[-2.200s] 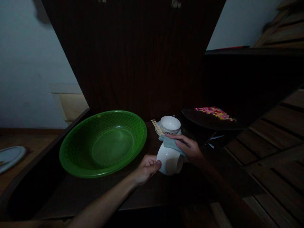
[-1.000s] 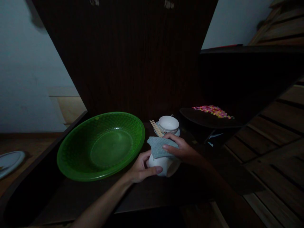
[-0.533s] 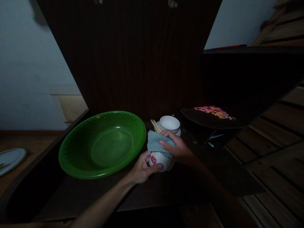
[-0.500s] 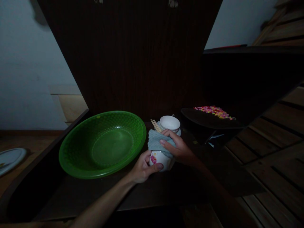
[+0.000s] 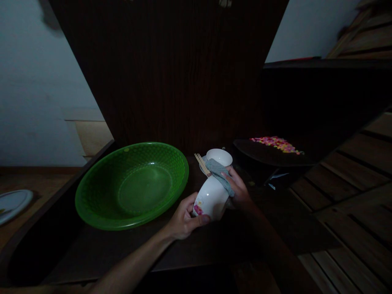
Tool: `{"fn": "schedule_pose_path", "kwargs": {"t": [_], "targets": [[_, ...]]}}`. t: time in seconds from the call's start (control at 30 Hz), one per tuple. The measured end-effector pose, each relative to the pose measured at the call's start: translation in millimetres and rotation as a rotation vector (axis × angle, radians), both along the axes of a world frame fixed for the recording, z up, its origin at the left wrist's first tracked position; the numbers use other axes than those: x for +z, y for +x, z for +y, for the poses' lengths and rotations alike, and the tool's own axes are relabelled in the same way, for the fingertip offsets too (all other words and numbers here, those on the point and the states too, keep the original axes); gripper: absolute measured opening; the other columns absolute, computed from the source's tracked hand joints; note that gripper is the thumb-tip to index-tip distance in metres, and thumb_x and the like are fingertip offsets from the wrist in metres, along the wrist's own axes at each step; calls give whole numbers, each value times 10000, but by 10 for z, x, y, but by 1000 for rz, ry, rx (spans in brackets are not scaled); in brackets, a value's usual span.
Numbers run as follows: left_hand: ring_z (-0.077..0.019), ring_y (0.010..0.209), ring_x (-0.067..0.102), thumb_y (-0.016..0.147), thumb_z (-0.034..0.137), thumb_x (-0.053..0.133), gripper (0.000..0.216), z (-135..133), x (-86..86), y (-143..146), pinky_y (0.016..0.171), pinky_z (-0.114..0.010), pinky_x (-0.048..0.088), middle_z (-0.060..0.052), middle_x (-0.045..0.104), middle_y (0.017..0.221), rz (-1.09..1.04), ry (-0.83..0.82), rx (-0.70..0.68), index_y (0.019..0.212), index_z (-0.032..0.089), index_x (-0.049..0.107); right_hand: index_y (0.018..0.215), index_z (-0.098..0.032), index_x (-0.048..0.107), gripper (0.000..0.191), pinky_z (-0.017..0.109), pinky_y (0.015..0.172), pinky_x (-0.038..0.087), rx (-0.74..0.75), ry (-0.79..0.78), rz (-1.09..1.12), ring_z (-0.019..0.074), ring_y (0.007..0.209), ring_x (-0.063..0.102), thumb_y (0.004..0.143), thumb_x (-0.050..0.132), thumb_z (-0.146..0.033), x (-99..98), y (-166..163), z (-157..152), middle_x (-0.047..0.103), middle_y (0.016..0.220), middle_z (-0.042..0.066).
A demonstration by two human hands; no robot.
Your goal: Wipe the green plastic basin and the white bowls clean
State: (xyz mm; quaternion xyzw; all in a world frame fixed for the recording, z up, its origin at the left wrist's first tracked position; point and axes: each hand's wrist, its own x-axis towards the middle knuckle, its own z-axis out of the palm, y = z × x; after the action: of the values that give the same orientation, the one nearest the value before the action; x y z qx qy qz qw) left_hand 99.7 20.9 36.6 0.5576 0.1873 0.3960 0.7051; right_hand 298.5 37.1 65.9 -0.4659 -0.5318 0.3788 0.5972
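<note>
My left hand [image 5: 183, 217] grips a white bowl with a pink flower mark [image 5: 210, 199], held on its side above the dark table. My right hand [image 5: 238, 191] presses a grey-blue cloth [image 5: 219, 172] against the bowl's upper rim, fingers closed on the cloth. Just behind, another white bowl [image 5: 219, 157] sits on a small plate with wooden chopsticks [image 5: 201, 162] beside it.
A large green plastic basin [image 5: 131, 183] stands left of my hands on the dark wooden table [image 5: 101, 249]. A dark tray with colourful small pieces [image 5: 275, 145] sits at the right. A white plate [image 5: 12, 202] lies far left. Wooden slats run along the right.
The bowl has been turned from mouth-down to tilted on its side, its base toward me. The cloth has moved from covering the bowl's top to its upper right rim.
</note>
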Motion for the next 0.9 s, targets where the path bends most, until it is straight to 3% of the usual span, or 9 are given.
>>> {"fn": "schedule_pose_path", "kwargs": {"t": [0.27, 0.4, 0.57, 0.67, 0.77, 0.9], "targets": [[-152, 784, 587, 712, 452, 828, 521, 0, 2, -21, 730, -241, 461, -47, 668, 895, -32, 74, -7, 1099, 145, 662, 1132, -222, 644, 507, 429, 816, 557, -147, 5, 203, 299, 956, 704, 840, 552, -627, -361, -14, 117, 749, 1024, 94], [-158, 806, 596, 709, 439, 833, 549, -4, 27, -6, 736, -244, 466, -56, 678, 924, -30, 60, -13, 1137, 146, 652, 1086, -220, 679, 461, 436, 829, 551, -187, -43, 265, 307, 976, 699, 811, 594, -580, -430, -1, 163, 751, 1044, 90], [-153, 822, 611, 721, 390, 830, 571, 29, 84, -13, 749, -240, 468, -60, 682, 947, -44, -5, -62, 1189, 137, 623, 1077, -220, 649, 448, 405, 744, 551, -90, -76, 276, 281, 854, 703, 800, 628, -572, -205, -7, 116, 746, 961, 69], [-139, 758, 602, 724, 432, 818, 524, 59, 51, -19, 684, -222, 457, -47, 673, 877, -57, -27, -92, 1108, 129, 632, 959, -239, 602, 330, 339, 618, 515, 35, -114, 204, 217, 687, 652, 818, 668, -530, 0, -7, 39, 699, 815, 23], [-121, 701, 568, 708, 465, 821, 482, 74, 15, -7, 637, -210, 436, -23, 641, 819, -36, -3, -60, 994, 130, 625, 856, -245, 532, 296, 254, 508, 414, 115, -145, 170, 132, 547, 525, 825, 711, -478, 172, -18, -31, 583, 676, -38], [-123, 725, 554, 711, 481, 815, 503, 65, 45, 18, 659, -216, 437, -18, 623, 839, 6, 44, 26, 1014, 132, 617, 850, -241, 496, 323, 231, 488, 349, 173, -129, 58, 109, 540, 452, 839, 697, -493, 291, -47, -57, 512, 667, -51]]}}
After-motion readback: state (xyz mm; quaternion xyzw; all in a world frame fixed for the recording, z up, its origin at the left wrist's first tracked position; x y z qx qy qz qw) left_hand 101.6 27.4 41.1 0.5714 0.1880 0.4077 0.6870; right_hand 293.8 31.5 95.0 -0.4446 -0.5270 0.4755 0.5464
